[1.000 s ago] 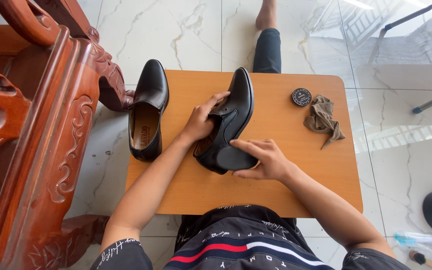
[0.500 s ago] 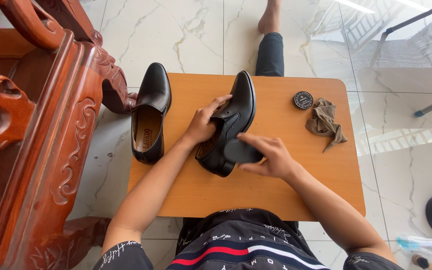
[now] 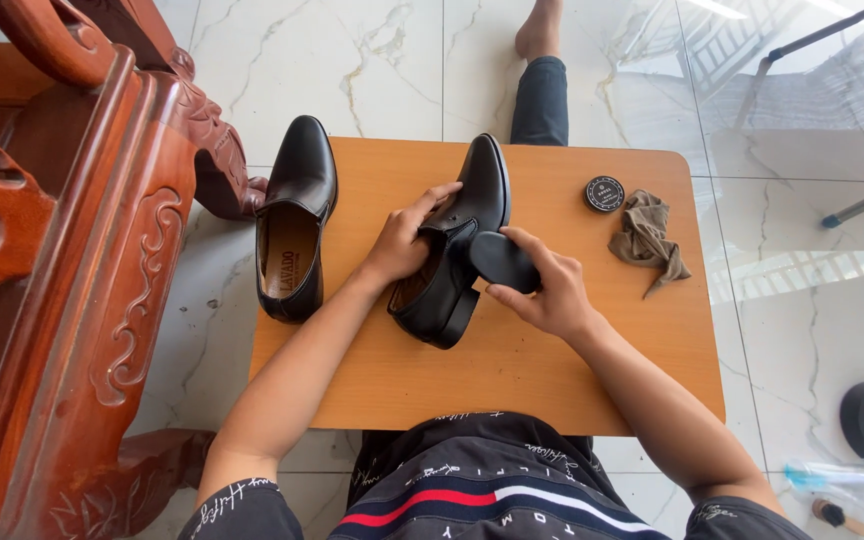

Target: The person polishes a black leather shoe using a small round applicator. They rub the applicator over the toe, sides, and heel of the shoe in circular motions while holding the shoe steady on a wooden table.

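- On the wooden worktop (image 3: 592,370), the left hand (image 3: 399,245) steadies a black shoe (image 3: 457,240) tipped on its side, fingers curled around its opening.
- Right hand (image 3: 544,290) grips a dark brush (image 3: 502,262) against the shoe's heel.
- Second shoe (image 3: 294,230) sits at the left edge; closed polish tin (image 3: 604,193) beside a brown rag (image 3: 648,240).

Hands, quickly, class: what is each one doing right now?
Left hand: fingers closed on the black shoe, steadying it on its side.
Right hand: fingers closed around a dark oval brush against the shoe.
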